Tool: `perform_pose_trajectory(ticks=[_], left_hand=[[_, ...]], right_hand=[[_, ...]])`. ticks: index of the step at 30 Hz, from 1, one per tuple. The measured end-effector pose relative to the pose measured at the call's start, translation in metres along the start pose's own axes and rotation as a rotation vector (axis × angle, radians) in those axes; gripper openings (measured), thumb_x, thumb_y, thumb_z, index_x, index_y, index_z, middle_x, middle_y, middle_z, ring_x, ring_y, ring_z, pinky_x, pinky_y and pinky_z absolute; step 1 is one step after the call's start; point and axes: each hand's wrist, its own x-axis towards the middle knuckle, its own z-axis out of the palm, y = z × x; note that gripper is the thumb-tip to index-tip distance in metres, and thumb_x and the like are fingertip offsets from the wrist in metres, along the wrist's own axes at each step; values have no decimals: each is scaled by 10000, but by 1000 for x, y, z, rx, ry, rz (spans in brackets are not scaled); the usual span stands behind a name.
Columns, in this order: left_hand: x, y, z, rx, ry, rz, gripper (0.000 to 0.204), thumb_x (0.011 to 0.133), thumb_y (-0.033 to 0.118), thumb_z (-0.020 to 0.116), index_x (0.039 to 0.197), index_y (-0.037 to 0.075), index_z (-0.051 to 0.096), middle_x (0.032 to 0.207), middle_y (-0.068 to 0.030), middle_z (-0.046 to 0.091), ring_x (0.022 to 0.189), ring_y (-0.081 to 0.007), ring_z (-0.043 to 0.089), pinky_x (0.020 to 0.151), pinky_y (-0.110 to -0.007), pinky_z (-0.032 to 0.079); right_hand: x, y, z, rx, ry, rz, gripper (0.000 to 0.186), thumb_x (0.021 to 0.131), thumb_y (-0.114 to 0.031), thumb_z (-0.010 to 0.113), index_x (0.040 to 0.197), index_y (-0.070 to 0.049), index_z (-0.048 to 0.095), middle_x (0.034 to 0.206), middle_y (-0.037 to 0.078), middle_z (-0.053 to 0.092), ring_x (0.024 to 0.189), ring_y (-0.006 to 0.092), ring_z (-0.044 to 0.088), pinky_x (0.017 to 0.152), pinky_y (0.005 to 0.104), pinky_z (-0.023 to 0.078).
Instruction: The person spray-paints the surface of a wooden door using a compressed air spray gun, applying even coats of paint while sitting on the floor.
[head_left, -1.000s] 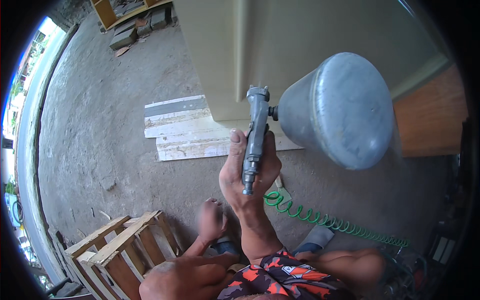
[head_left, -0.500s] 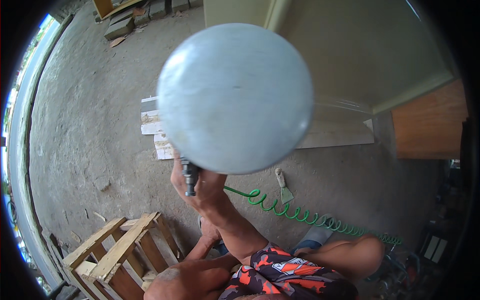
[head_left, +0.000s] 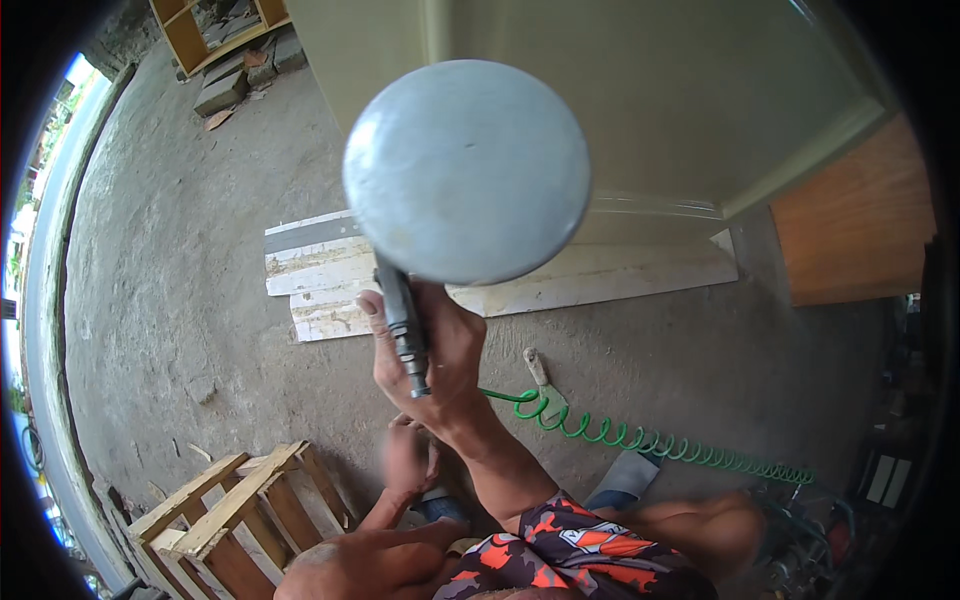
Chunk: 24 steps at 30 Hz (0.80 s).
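A spray gun [head_left: 403,322] with a large round grey metal cup [head_left: 470,170] is in my right hand [head_left: 445,345]. Its fingers wrap round the gun, thumb on the left side. The cup hides the gun's front and part of a big olive-grey panel [head_left: 640,110] beyond it. A coiled green hose [head_left: 600,432] runs from behind my right wrist toward the lower right. Lower down, beside my foot, my left hand [head_left: 408,460] is blurred, so its fingers do not show clearly.
White-painted boards [head_left: 340,318] lie on the concrete floor below the panel. A scraper [head_left: 540,375] lies close to the hose. A slatted wooden crate [head_left: 235,515] stands at lower left. An orange-brown wooden board [head_left: 855,225] is at right, grey blocks [head_left: 222,92] at upper left.
My right hand and the spray gun are farther out from me, with the cup looking smaller. More of the white boards shows. My left hand has moved and is blurred.
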Motion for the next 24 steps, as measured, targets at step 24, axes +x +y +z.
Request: perform_pose_trajectory(ticks=[24], left_hand=[[3, 18, 8, 199, 12, 30, 542, 849, 137, 767, 1366, 70, 616, 1454, -252, 574, 1230, -512, 657, 994, -539, 597]], right_hand=[[54, 47, -255, -48, 125, 168, 328, 1098, -216, 808, 909, -4, 644, 593, -4, 517, 563, 43, 442, 523, 289, 357]])
